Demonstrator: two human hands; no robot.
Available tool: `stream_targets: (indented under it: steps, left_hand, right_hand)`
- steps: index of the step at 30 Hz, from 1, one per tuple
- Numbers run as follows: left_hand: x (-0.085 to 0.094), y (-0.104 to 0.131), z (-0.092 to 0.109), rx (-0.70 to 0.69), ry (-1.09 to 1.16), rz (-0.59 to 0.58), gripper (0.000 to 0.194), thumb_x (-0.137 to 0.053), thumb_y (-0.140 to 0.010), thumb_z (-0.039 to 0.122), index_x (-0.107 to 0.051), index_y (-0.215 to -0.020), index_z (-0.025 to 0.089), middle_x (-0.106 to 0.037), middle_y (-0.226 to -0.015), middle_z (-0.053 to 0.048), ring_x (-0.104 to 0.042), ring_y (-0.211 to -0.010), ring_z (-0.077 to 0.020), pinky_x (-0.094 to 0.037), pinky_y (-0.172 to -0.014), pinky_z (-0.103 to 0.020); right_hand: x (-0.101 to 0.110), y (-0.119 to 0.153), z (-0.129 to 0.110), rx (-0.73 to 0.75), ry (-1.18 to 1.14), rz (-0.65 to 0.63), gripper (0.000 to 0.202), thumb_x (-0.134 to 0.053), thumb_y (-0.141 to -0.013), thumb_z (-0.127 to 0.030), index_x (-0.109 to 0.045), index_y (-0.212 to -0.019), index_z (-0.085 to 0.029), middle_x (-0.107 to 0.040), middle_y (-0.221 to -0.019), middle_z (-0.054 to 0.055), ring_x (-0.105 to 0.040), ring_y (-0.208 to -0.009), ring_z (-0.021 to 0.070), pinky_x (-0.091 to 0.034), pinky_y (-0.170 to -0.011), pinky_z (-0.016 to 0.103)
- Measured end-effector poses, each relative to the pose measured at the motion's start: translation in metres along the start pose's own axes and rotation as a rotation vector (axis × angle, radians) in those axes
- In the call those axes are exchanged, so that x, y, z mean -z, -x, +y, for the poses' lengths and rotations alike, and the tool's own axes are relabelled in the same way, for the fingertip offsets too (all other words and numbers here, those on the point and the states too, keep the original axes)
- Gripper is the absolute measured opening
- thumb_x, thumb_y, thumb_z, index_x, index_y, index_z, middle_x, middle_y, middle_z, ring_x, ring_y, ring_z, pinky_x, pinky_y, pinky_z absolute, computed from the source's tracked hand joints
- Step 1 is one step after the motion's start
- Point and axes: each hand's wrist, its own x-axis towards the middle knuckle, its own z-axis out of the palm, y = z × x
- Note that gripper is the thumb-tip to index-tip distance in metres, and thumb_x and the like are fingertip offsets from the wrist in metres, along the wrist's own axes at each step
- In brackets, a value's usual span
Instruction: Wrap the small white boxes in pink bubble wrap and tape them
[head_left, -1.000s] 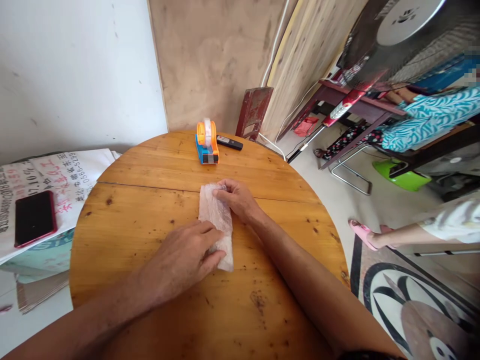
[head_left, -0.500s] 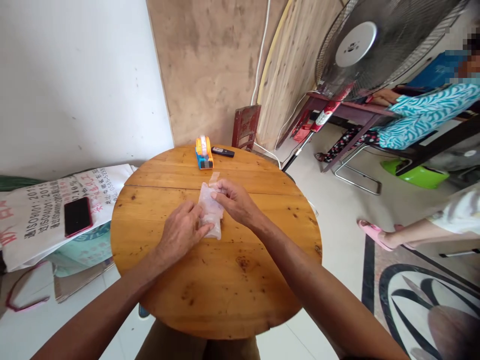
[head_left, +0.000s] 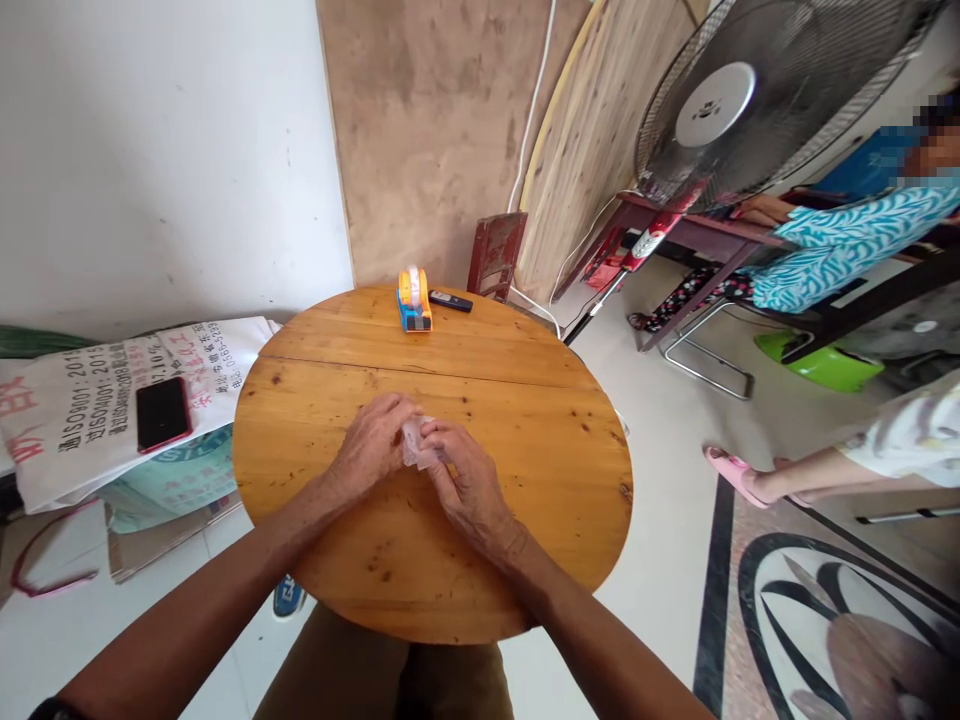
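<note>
A small bundle of crumpled translucent plastic wrap, much like bubble wrap, is held up off the tabletop's centre. Its left side is gripped by my left hand, fingers bent around it. On the opposite side, my right hand closes its thumb and fingers on the same bundle. Whatever is inside the wrap cannot be made out. Beyond my hands, toward the back edge, stands an orange and blue tape dispenser with a clear roll. A slim black device lies beside it.
The round wooden table is in front of me. At left, a phone lies on printed sacks. A wooden chair and large fan stand behind. Two other people are at right, one seated at a desk.
Both hands have drawn the bundle nearer to me and turned it, so it looks shorter. The tape strip at its far end no longer shows. My right hand now grips its near right side.
</note>
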Motion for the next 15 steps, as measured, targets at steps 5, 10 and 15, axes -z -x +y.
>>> stream_targets:
  steps: [5,10,15]
  left_hand:
    - [0.013,0.007,-0.011,-0.063,0.118,-0.136,0.034,-0.056,-0.083,0.023,-0.064,-0.116,0.015,-0.066,-0.121,-0.013,-0.061,-0.114,-0.0252,-0.047,-0.101,-0.042]
    - [0.014,0.018,-0.016,-0.147,0.0,-0.196,0.064,-0.065,-0.079,0.029,-0.048,-0.139,0.015,-0.04,-0.152,-0.02,-0.039,-0.14,-0.0314,-0.036,-0.113,-0.049]
    - [0.001,0.012,-0.012,-0.149,0.137,-0.106,0.042,-0.06,-0.084,0.027,-0.06,-0.124,0.015,-0.063,-0.13,-0.015,-0.058,-0.121,-0.0241,-0.046,-0.105,-0.04]
  right_hand:
    - [0.002,0.004,0.007,0.005,-0.001,-0.044,0.017,-0.047,-0.091,-0.013,-0.056,-0.1,-0.024,-0.064,-0.113,0.01,-0.062,-0.108,0.0201,-0.051,-0.094,0.037]
    - [0.003,0.006,0.01,0.037,0.036,-0.074,0.017,-0.046,-0.091,-0.015,-0.057,-0.1,-0.024,-0.066,-0.113,0.011,-0.063,-0.108,0.0207,-0.052,-0.093,0.039]
    - [0.006,0.007,0.01,0.059,0.019,-0.093,0.019,-0.045,-0.09,-0.013,-0.057,-0.1,-0.024,-0.066,-0.114,0.011,-0.062,-0.109,0.0204,-0.05,-0.095,0.038]
